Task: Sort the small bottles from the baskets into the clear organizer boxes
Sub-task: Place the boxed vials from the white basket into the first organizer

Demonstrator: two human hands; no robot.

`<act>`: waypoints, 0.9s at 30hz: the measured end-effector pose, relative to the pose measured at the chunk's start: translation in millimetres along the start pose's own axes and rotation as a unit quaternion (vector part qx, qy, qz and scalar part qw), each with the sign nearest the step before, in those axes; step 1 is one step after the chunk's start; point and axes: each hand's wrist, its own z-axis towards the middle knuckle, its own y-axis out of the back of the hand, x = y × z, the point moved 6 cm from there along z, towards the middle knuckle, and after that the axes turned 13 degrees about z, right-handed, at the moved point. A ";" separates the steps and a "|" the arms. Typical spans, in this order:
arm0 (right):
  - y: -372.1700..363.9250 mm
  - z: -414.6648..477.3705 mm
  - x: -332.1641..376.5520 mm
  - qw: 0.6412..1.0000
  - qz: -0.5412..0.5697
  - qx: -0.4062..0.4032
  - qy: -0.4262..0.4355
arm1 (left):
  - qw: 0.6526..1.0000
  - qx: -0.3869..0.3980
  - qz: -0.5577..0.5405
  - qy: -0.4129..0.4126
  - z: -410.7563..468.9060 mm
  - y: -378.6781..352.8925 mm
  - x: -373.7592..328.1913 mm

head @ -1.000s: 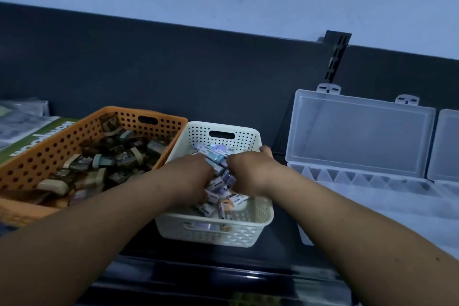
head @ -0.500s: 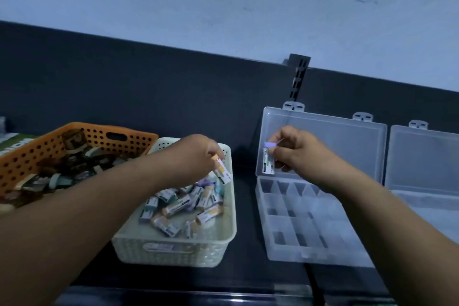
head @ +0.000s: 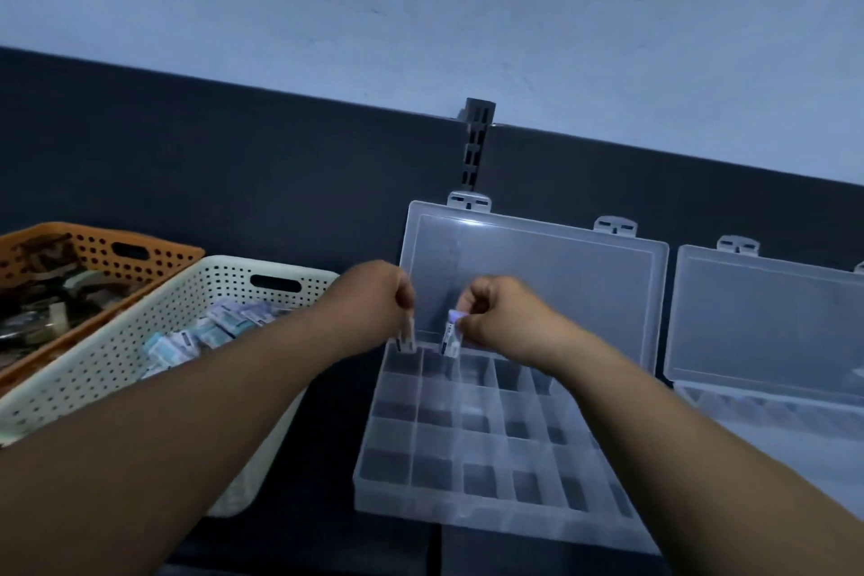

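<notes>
Left hand pinching a small bottle, right hand pinching a second small bottle, both upright just above back-row cells of the open clear organizer box; judge best to lower each straight into its own cell, letting go only once inside.

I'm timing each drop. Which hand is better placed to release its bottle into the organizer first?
Probably the right hand: its purple-capped bottle hangs over a back-row compartment of the organizer box. The left hand holds the other bottle at the box's left rim.
</notes>
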 end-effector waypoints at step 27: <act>-30.1 16.1 -33.6 0.996 -0.061 0.048 -0.049 | 0.992 0.088 0.057 -0.064 27.1 -50.9 12.6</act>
